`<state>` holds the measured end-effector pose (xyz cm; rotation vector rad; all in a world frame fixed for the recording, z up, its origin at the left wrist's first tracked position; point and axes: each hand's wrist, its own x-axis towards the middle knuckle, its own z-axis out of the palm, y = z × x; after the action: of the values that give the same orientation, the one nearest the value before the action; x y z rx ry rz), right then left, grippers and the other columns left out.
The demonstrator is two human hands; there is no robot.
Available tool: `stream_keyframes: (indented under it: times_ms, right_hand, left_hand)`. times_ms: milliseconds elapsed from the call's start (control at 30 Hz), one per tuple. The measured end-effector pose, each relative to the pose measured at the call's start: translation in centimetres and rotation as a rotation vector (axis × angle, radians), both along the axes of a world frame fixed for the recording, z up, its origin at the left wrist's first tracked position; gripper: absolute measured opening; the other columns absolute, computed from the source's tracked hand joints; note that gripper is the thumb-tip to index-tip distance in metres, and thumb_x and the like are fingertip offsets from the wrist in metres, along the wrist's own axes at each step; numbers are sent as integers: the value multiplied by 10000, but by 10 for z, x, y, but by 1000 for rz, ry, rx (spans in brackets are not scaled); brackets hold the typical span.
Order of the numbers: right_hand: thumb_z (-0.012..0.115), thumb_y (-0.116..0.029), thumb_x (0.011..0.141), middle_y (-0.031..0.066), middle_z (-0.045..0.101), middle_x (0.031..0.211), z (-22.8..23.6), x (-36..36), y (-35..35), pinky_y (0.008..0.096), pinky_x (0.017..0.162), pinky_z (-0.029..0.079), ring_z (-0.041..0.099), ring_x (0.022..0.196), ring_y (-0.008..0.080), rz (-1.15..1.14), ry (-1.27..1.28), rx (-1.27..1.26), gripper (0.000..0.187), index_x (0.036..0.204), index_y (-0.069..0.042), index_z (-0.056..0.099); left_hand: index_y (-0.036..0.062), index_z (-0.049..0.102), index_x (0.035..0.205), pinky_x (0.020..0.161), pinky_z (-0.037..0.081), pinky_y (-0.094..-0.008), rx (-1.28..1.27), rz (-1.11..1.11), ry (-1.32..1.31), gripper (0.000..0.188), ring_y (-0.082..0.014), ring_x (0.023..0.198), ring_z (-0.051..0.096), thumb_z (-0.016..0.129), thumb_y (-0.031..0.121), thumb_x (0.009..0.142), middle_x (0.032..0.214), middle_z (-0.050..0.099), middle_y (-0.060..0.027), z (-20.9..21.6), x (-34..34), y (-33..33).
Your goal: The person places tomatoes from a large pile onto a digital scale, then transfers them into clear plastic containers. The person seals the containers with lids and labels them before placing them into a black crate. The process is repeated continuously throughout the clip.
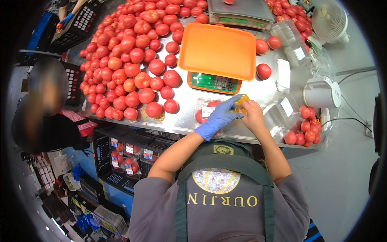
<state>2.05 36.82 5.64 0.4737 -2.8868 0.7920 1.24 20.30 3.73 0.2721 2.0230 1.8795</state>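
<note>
My left hand, in a blue glove, and my bare right hand meet over the near edge of the metal table. Yellow rubber bands are pinched between their fingers; single bands are hard to tell apart. Partly hidden by my left hand and wrist is a see-through plastic box with red tomatoes and a white label. Just beyond my hands stands a scale with a green display and an orange tray on top.
Loose tomatoes heap across the table's left side. Empty plastic boxes and bagged tomatoes lie right, near a white jug-like appliance. A second scale and a fan stand behind. A black crate holds packed tomatoes; people are at left.
</note>
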Motion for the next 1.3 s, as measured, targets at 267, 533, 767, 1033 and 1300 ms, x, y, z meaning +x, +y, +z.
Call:
stream_keyframes:
  times_ms: [267,533,767,1033,1300]
  right_hand:
    - [584,-22,760,34,494,612,44,-6,-24,312,741,419,519,605,175,-227,-850,-1858,201,867,-97,432]
    - [467,-1,760,13,471,567,56,-54,1,230,473,336,408,487,81,376,-1105,-923,131,887,-28,445]
    - [596,-113,808,135,599,604,20,-74,-27,463,555,487,626,605,344,530,-239,281,145,937,-78,540]
    - [875,-306,563,174,645,825,-50,-89,-32,408,707,489,647,834,286,532,-838,298,543,906,-3,583]
    - [869,-84,613,135,609,1144,-73,-56,-6,353,861,484,589,1042,204,167,-1312,-645,942,1374,-50,316]
  left_hand:
    - [-70,464,1279,678,514,-248,1138,101,-584,399,-134,567,576,539,86,919,635,572,-34,34,-16,-56]
    - [152,657,926,498,445,-321,-544,-453,345,144,-166,502,584,645,274,851,577,591,-21,76,-57,-138]
    - [178,676,916,646,427,-378,-1116,-757,723,361,-237,686,640,709,455,688,700,636,2,11,-75,-160]
    - [89,595,895,674,457,-400,-650,-623,-87,528,-240,779,611,805,503,643,797,627,-80,-68,-61,-162]
    - [48,471,943,680,409,-326,-183,-334,-314,565,-172,789,468,863,257,593,846,513,-58,-65,-13,-144]
